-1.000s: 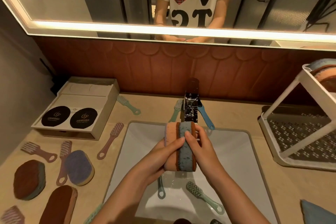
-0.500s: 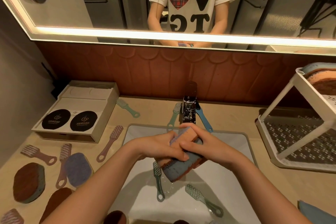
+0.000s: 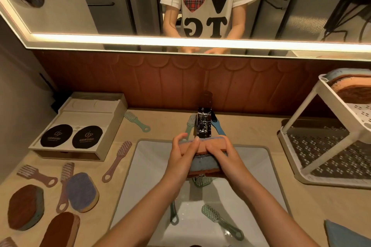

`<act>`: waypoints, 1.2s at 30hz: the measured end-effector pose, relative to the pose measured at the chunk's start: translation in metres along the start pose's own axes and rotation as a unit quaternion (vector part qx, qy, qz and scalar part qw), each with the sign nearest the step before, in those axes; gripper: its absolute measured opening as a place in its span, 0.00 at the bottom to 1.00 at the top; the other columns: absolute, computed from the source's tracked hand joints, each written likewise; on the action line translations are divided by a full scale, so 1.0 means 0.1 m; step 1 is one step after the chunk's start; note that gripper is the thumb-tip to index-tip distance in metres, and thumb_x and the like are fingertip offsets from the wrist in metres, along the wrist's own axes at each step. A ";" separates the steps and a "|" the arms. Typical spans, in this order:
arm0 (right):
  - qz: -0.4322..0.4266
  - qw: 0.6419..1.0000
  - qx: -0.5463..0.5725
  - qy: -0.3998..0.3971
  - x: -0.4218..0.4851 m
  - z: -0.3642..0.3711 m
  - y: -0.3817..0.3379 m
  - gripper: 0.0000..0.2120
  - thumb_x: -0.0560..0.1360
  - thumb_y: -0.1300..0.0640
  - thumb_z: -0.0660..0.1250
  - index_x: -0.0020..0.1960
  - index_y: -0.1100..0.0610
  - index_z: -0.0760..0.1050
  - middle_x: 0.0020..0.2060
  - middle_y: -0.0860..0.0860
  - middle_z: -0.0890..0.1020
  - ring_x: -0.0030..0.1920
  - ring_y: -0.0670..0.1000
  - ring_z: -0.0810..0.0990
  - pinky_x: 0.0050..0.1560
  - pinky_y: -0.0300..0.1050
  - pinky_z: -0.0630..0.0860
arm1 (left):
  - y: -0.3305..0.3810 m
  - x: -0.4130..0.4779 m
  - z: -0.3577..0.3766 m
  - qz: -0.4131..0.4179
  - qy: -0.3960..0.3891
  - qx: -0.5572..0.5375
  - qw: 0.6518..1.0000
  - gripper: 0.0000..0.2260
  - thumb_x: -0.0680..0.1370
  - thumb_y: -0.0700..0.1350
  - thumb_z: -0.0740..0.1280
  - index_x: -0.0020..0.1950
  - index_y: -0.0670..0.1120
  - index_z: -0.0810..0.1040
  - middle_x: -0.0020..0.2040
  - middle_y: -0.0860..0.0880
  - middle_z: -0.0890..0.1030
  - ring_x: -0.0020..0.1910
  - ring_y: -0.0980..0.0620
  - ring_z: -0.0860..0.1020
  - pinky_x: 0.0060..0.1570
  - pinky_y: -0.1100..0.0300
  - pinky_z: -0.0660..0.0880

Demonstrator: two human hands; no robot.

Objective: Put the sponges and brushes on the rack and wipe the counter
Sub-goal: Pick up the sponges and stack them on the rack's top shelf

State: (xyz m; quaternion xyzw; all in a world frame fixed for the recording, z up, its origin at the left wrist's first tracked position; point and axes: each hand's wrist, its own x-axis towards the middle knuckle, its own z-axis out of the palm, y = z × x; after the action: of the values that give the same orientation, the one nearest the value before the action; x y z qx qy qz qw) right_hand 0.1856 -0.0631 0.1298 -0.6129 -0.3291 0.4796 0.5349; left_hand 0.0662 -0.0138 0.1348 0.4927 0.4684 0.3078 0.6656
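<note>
Left hand point(image 3: 181, 158) and right hand point(image 3: 224, 156) both gripping a stacked pair of sponges point(image 3: 203, 163), over sink point(image 3: 261, 166), just before faucet point(image 3: 204, 124), rack point(image 3: 321, 182) at right edge of counter point(image 3: 261, 132)

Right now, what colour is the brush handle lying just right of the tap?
The brush handle is blue, clearest in the head view.

Worn on the head, standing at the counter point(image 3: 251, 126). Looks forward and down over the sink point(image 3: 146, 166), straight toward the faucet point(image 3: 204, 126) and the mirror point(image 3: 90, 6). Sits close, with left hand point(image 3: 178, 158) and right hand point(image 3: 224, 156), gripping stacked sponges point(image 3: 202, 164), at mid-frame. Wide-angle, spanning the box point(image 3: 84, 114) at left to the rack point(image 3: 329, 181) at right.
</note>
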 end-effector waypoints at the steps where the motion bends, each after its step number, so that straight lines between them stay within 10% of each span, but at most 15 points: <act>1: -0.003 1.000 -0.004 0.014 0.00 0.04 0.01 0.08 0.75 0.50 0.66 0.53 0.49 0.72 0.48 0.54 0.80 0.49 0.54 0.81 0.46 0.52 0.79 | -0.03 0.01 0.04 0.016 0.034 0.014 0.999 0.22 0.69 0.63 0.65 0.59 0.56 0.69 0.53 0.46 0.77 0.49 0.48 0.80 0.46 0.51 0.80; 9: -0.040 0.979 -0.163 0.117 -0.04 0.06 0.01 0.10 0.74 0.42 0.62 0.47 0.49 0.73 0.40 0.44 0.81 0.44 0.46 0.79 0.48 0.46 0.75 | -0.16 0.04 0.35 0.072 0.100 0.126 0.984 0.18 0.80 0.54 0.57 0.47 0.40 0.77 0.40 0.47 0.80 0.41 0.50 0.78 0.46 0.53 0.75; 18: -0.076 0.974 -0.161 0.141 0.02 -0.31 -0.05 0.19 0.79 0.49 0.57 0.37 0.57 0.78 0.35 0.56 0.82 0.40 0.53 0.80 0.43 0.49 0.74 | -0.04 0.03 0.77 0.169 0.077 0.237 0.953 0.21 0.81 0.47 0.55 0.27 0.50 0.65 0.24 0.54 0.68 0.26 0.58 0.67 0.25 0.67 0.61; 31: -0.058 0.980 -0.155 0.106 0.07 -0.82 -0.01 0.18 0.80 0.54 0.56 0.33 0.56 0.73 0.33 0.55 0.78 0.38 0.53 0.77 0.43 0.51 0.74 | -0.14 0.11 1.14 0.270 0.044 0.351 0.896 0.20 0.75 0.59 0.48 0.29 0.50 0.66 0.26 0.53 0.68 0.27 0.54 0.68 0.31 0.57 0.61; 36: -0.028 0.991 -0.120 0.052 -0.01 -1.17 -0.18 0.12 0.79 0.47 0.56 0.50 0.53 0.74 0.44 0.49 0.79 0.47 0.49 0.79 0.47 0.49 0.76 | 0.01 0.10 1.25 0.223 0.065 0.309 0.922 0.25 0.76 0.64 0.52 0.40 0.43 0.73 0.35 0.48 0.76 0.38 0.49 0.75 0.40 0.54 0.70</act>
State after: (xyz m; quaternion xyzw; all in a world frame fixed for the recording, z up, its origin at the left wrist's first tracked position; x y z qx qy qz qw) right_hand 0.2973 -0.0997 0.1437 -0.6874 -0.3727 0.3890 0.4871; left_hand 0.1854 -0.0507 0.1423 0.7447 0.4604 0.3197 0.3624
